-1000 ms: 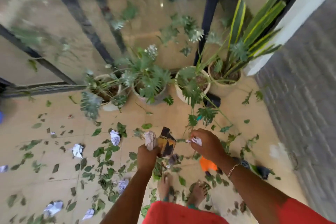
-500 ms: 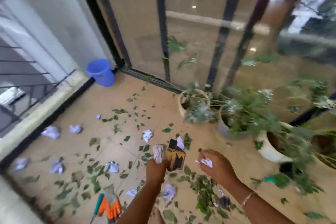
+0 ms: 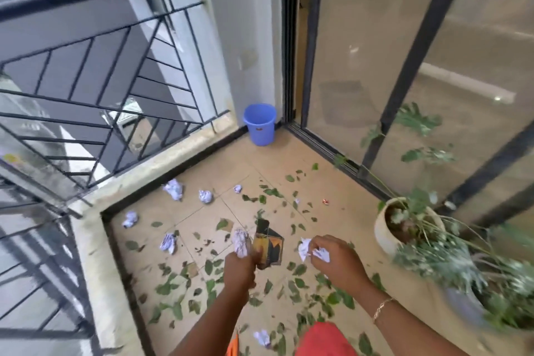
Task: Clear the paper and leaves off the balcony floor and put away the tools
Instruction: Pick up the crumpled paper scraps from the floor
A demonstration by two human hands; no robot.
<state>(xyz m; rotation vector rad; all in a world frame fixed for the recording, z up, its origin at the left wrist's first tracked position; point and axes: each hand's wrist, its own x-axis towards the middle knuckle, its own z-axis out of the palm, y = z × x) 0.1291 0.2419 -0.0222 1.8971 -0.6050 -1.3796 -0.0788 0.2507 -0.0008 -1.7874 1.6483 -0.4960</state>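
Note:
My left hand (image 3: 239, 270) grips a crumpled paper ball (image 3: 241, 243) together with a black and orange carton (image 3: 268, 246), held up over the floor. My right hand (image 3: 336, 263) pinches crumpled white paper (image 3: 313, 251) in its fingers, level with the left hand. Several more paper balls (image 3: 173, 189) lie on the beige tiled floor (image 3: 344, 225) towards the railing, among many scattered green leaves (image 3: 170, 287). A blue bucket (image 3: 259, 124) stands in the far corner beside the sliding door.
A black metal railing (image 3: 95, 89) on a low kerb bounds the left side. Glass sliding doors (image 3: 404, 81) run along the right. A white plant pot (image 3: 401, 224) and more potted plants stand at right. An orange tool tip (image 3: 232, 348) shows at the bottom edge.
The view has swung left from the plant pots to the railing corner with the blue bucket. Both hands keep hold of the same paper and carton.

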